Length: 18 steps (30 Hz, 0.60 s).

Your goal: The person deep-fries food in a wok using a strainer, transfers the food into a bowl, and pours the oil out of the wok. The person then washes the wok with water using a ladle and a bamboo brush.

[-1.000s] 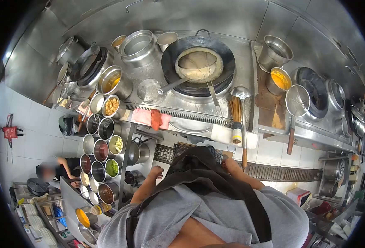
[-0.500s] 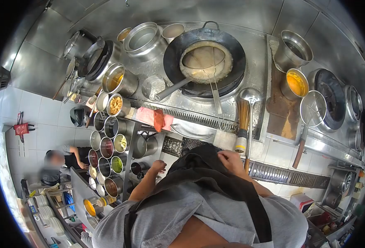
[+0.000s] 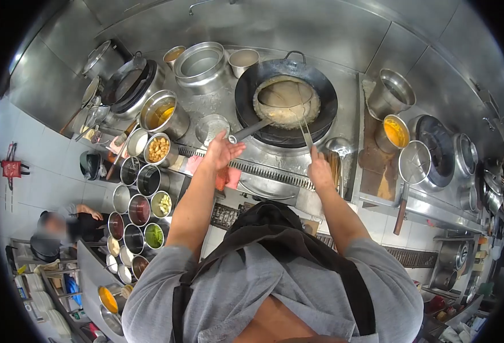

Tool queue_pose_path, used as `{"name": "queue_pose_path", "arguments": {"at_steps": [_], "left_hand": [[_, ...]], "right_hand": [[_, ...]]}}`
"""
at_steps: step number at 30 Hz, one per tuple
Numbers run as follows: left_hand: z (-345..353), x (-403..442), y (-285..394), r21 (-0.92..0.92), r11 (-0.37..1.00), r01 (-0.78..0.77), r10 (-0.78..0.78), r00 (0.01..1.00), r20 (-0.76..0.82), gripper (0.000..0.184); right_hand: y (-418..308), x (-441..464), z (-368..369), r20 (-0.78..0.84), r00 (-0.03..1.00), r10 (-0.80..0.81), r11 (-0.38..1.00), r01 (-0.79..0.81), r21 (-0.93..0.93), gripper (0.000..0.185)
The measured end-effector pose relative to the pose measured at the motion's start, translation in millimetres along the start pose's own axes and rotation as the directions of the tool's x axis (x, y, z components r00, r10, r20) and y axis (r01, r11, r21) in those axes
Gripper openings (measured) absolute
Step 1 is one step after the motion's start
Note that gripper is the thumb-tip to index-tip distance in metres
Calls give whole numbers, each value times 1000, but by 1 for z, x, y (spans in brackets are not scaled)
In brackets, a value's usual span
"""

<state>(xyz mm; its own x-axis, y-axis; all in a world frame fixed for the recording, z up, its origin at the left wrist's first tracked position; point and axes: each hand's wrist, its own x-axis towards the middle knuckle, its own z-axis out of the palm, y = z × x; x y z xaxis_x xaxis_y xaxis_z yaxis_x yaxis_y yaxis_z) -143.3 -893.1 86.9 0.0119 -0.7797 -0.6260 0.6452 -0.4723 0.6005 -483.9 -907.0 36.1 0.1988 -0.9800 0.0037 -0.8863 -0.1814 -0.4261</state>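
A dark wok [image 3: 246, 94] sits on the burner with pale, foamy liquid inside. A round strainer [image 3: 286, 92] rests in the liquid, its grey handle [image 3: 251, 130] lying over the wok's left front rim. My left hand [image 3: 223, 150] is spread open with nothing in it, just left of that handle's end. My right hand [image 3: 319, 168] is closed around the end of a long metal utensil [image 3: 307, 134], whose thin far end reaches into the wok. Beside my right hand a ladle [image 3: 340, 147] and a bamboo brush [image 3: 333, 166] lie on the counter's front edge.
Left of the wok stand a large pot [image 3: 199, 67], a steel pot of yellow liquid [image 3: 164, 113] and several ingredient containers [image 3: 139, 209]. At the right are a pot with orange contents [image 3: 392, 134] and a wire skimmer [image 3: 415, 162]. Another person [image 3: 72, 226] is at the far left.
Both my hands have moved up and forward from beside the apron toward the wok. My left hand has opened out, and my right hand has taken hold of the metal utensil.
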Motion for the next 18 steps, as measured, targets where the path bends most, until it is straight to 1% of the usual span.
{"name": "queue_pose_path", "arguments": {"at_steps": [1, 2, 3, 4, 5, 6, 7, 9, 10, 12, 13, 14, 15, 16, 18], "left_hand": [[7, 7, 5, 16, 1000, -26, 25, 996, 87, 42], [12, 16, 11, 32, 998, -51, 44, 984, 173, 41], [14, 29, 14, 60, 998, 9, -20, 982, 187, 30], [18, 34, 16, 61, 998, 20, -32, 980, 196, 30], [23, 40, 17, 84, 994, 73, -87, 981, 175, 27], [28, 44, 17, 107, 986, 125, -140, 978, 154, 23], [34, 49, 16, 106, 986, 132, -148, 975, 163, 23], [47, 57, 14, 79, 963, 256, -267, 944, 194, 18], [51, 63, 14, 78, 963, 258, -268, 942, 200, 18], [55, 77, 12, 99, 939, 331, -345, 905, 250, 16], [62, 73, 12, 108, 952, 285, -302, 932, 201, 16], [68, 69, 13, 108, 953, 282, -299, 932, 204, 16], [74, 65, 14, 129, 962, 240, -262, 947, 189, 15], [77, 61, 13, 150, 968, 200, -225, 959, 171, 15], [80, 52, 13, 153, 971, 184, -209, 964, 164, 15]], "right_hand": [[-5, 3, -14, -81, 997, -14, 1000, 14, 5, 52], [-4, 9, -23, -90, 996, -10, 1000, 10, -3, 52], [1, 15, -31, -142, 990, -23, 1000, 24, 5, 50], [5, 18, -39, -192, 981, -33, 999, 36, 12, 47], [9, 19, -45, -255, 965, -55, 997, 65, 31, 40], [11, 15, -49, -256, 966, -47, 998, 54, 22, 40], [9, 11, -58, -270, 962, -25, 998, 38, 43, 39], [10, 6, -64, -324, 946, 5, 995, 27, 93, 35], [6, 0, -69, -325, 946, 5, 996, 25, 87, 35], [-8, -13, -80, -346, 935, 76, 979, -4, 203, 34], [-8, -18, -79, -346, 935, 74, 980, -3, 201, 34], [-7, -21, -78, -331, 935, 125, 974, -53, 219, 34], [-5, -23, -79, -316, 932, 176, 967, -103, 234, 34], [-2, -27, -77, -316, 932, 176, 967, -103, 233, 34], [6, -32, -71, -382, 919, 100, 985, -38, 166, 38]]}}
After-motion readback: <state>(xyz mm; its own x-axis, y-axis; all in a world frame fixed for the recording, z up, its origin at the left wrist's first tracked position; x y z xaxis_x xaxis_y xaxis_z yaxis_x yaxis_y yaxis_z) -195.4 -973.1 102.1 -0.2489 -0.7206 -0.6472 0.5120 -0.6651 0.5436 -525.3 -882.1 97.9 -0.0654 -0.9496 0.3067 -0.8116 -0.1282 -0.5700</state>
